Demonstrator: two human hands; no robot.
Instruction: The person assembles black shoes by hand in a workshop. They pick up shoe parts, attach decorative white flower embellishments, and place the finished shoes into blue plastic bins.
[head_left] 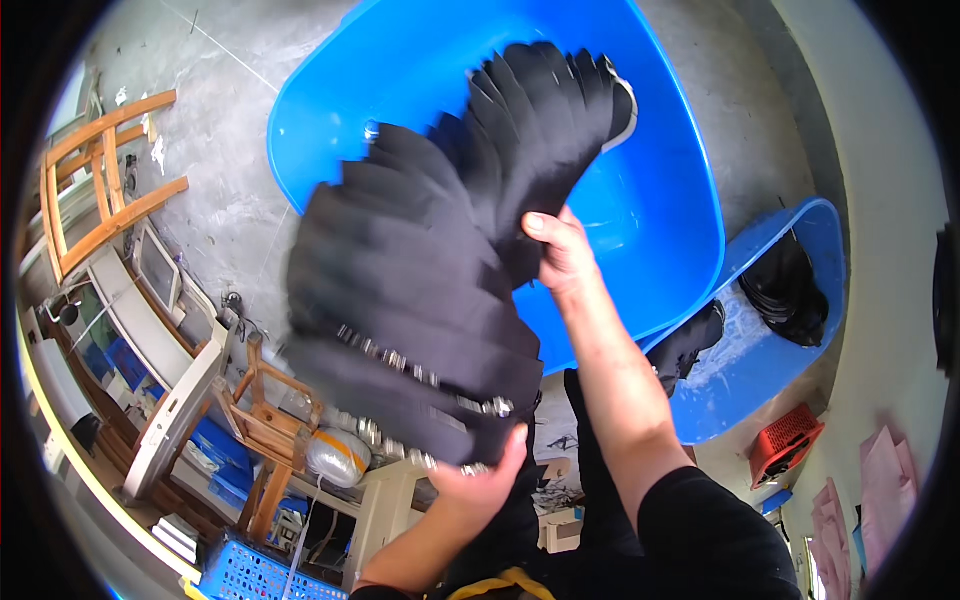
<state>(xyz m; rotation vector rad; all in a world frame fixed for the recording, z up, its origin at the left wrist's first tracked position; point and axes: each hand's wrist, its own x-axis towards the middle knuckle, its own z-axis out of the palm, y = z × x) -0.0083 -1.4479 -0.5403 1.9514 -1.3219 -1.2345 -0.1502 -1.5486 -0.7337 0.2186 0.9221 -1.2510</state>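
A thick, fanned-out stack of black, flexible flat pieces (pixel 400 250) spreads in front of me, tilted over the near left part of a large blue tub (pixel 690 190). Silvery-white bits run in rows along its lower edges; blur hides what they are. My right hand (pixel 562 250) grips the stack at its narrow middle, thumb on top. At its lower right corner, my left hand (pixel 485 485) is closed on the edge, with most of its fingers hidden underneath. The far end of the stack fans out over the tub and shows a pale rim at its right side.
To the right stands a lighter blue tub (pixel 700 400) holding a black bundle (pixel 785 290), with more black pieces (pixel 690 345) at its near edge. A red crate (pixel 785 445) sits close by. Wooden frames (pixel 115 190), a stool (pixel 265 415) and a blue basket (pixel 255 572) crowd the left.
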